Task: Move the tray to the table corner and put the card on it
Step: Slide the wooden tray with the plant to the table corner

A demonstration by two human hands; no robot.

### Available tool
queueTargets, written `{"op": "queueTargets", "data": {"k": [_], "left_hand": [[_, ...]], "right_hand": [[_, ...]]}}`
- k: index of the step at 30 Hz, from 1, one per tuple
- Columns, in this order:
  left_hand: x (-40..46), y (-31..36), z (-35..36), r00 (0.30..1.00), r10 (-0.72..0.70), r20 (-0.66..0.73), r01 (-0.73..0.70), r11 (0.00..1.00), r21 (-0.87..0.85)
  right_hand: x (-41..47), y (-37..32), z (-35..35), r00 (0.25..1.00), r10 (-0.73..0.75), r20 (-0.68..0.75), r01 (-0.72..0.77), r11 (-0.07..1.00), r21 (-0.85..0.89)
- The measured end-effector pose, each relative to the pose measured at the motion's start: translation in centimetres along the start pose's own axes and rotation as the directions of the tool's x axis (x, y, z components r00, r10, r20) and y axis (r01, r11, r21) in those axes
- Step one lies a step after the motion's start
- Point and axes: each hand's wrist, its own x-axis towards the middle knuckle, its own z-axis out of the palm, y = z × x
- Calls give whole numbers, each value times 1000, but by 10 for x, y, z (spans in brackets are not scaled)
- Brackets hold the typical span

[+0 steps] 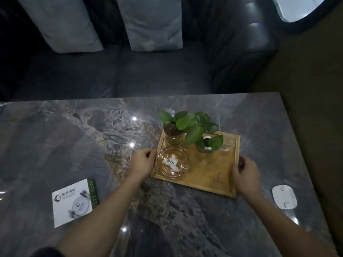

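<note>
Your left hand point(143, 161) fingers point(151, 152) are curling closed around the left edge of the rectangular light wooden tray point(207, 175), and your right hand point(246, 174) is wrapping the right edge the same way, so you're gripping it on both sides. The tray is sitting toward the far right part of the grey marble worktop point(74, 145), carrying a round clear glass ashtray point(172, 162) and a leafy green plant in a glass jar point(178, 130). The square white printed card point(72, 202) is lying flat well off to the left, near your left forearm. A white rounded pad point(284, 196) is resting just right of your right wrist.
</note>
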Motion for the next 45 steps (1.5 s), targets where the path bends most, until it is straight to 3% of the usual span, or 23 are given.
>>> {"op": "queueTargets", "data": {"k": [8, 24, 34, 45], "left_hand": [[10, 6, 0, 999, -48, 26, 48, 999, -20], [28, 12, 0, 996, -80, 38, 81, 996, -26], [39, 20, 3, 995, -91, 29, 88, 992, 93], [35, 20, 8, 992, -123, 12, 123, 992, -8]], "right_hand": [[4, -2, 2, 999, -27, -22, 25, 996, -90], [8, 1, 6, 998, 0, -59, -5, 996, -89], [8, 1, 6, 997, 27, -67, -32, 996, -83], [9, 1, 4, 998, 6, -68, -13, 994, -105]]}}
